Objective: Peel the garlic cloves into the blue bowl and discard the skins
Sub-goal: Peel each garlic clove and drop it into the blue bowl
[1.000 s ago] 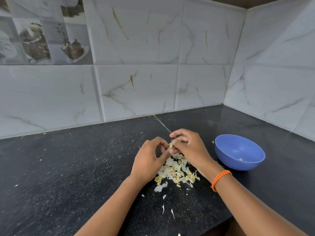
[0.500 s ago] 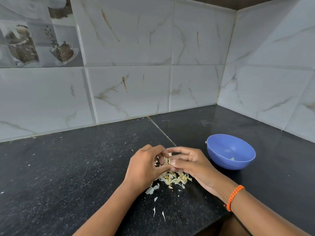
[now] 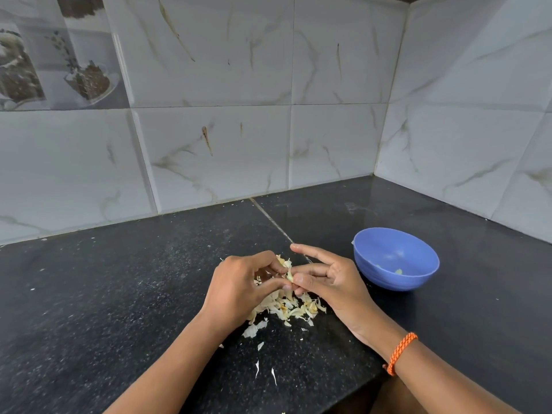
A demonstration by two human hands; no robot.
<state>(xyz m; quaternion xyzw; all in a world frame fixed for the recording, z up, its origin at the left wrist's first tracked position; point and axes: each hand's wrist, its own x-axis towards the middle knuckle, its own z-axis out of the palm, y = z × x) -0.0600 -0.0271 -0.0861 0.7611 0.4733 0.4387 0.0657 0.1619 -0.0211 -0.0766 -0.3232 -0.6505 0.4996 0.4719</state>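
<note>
Black speckled counter (image 3: 104, 294) set in a corner of pale marbled wall tiles (image 3: 215, 156); a picture tile (image 3: 53, 55) with cups sits upper left. Small white flecks scattered over the counter's left half. Left hand (image 3: 239, 291) comes in from the lower left, fingers curled inward, thumb and fingertips pinching a garlic clove (image 3: 287, 271) with papery skin partly lifted off it. The clove is held above the counter between both hands, over the far edge of the skin pile (image 3: 283, 307). That pile of pale yellow-white skins lies on the counter directly under and just toward the camera from the hands; a few loose slivers (image 3: 257, 369) lie apart, nearer the counter's front edge. Right hand (image 3: 331, 279) meets the left at the clove: thumb and middle fingers close on it, index finger stretched straight out and pointing left, touching nothing. An orange braided wristband (image 3: 400, 352) circles the right wrist. Blue bowl (image 3: 395, 258) stands upright on the counter just right of the right hand, near but not touching it. A pale greenish bit, seemingly peeled garlic (image 3: 398, 271), lies at the bottom; too small to count pieces.
</note>
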